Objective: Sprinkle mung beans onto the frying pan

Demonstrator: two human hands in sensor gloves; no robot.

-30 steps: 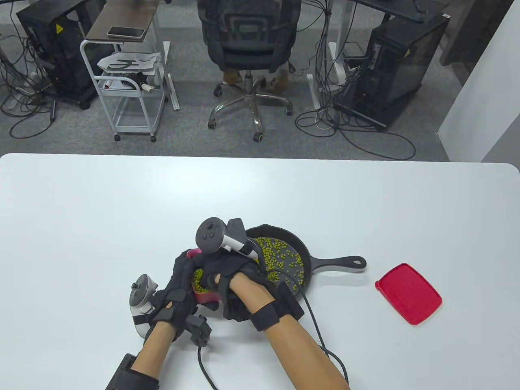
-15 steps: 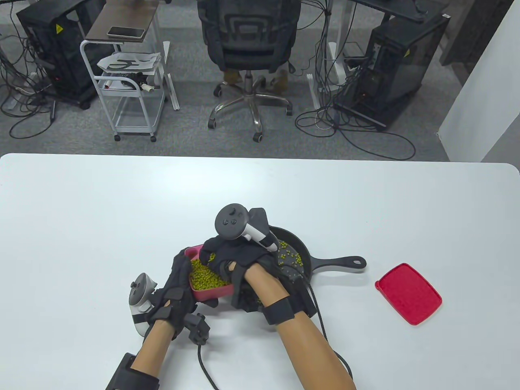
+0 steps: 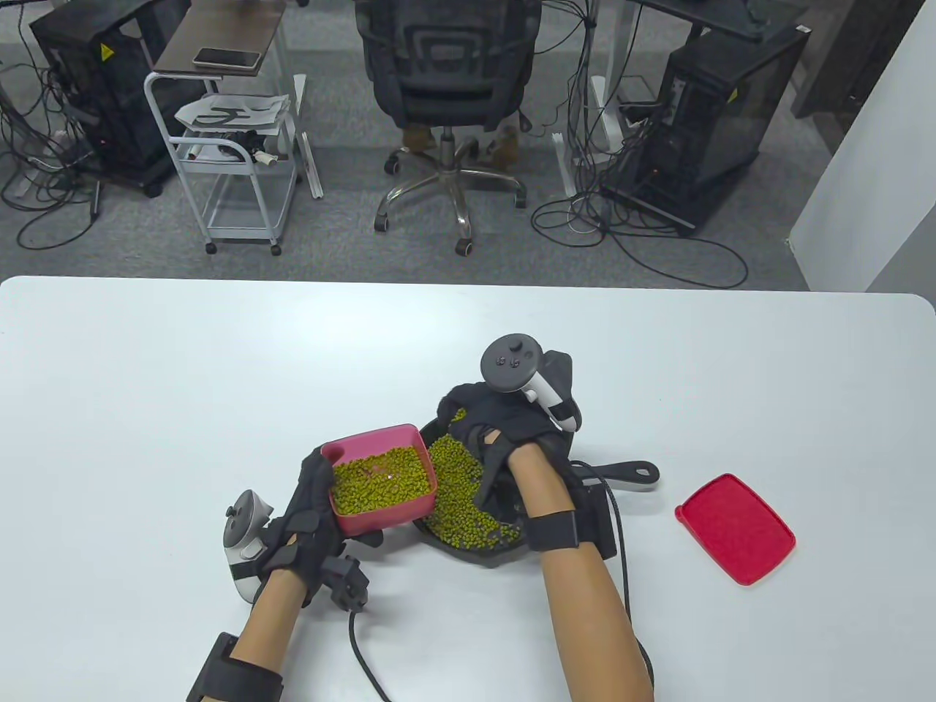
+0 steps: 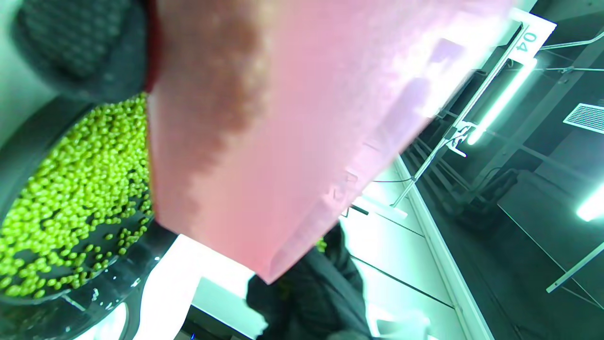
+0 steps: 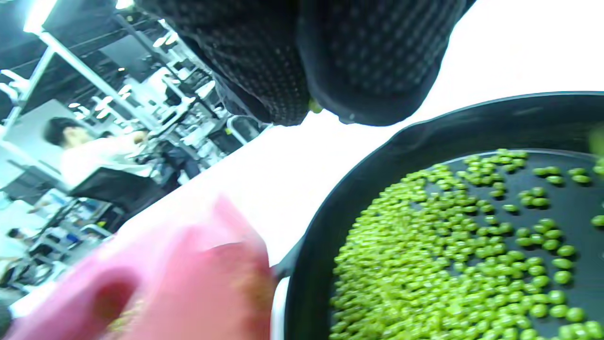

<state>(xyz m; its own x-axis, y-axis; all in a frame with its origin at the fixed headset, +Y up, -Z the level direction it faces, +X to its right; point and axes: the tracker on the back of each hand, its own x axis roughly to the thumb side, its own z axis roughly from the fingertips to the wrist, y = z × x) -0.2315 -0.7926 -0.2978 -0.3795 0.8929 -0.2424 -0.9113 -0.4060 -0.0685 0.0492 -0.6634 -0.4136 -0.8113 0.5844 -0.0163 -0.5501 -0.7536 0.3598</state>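
Note:
A black cast-iron frying pan [image 3: 504, 554] lies near the table's front edge, its handle [image 3: 621, 472] pointing right. Mung beans [image 3: 457, 504] cover its left part, as the right wrist view [image 5: 448, 245] shows. My left hand [image 3: 311, 504] grips a pink container [image 3: 380, 475] full of beans, held at the pan's left rim. My right hand [image 3: 468, 420] hovers over the pan's far side. Its fingers [image 5: 368, 61] are bunched, with a few beans between them. In the left wrist view the container [image 4: 292, 118] fills the frame above the beans [image 4: 71, 203].
The container's red lid [image 3: 735, 528] lies on the table right of the pan handle. Glove cables [image 3: 614, 512] trail off the front edge. The white table [image 3: 219, 365] stretches left and far. Chair, cart and computers stand on the floor beyond.
My right hand has left the container and moved right and away, over the pan's far side. The container now shows fully, and many more beans lie in the pan.

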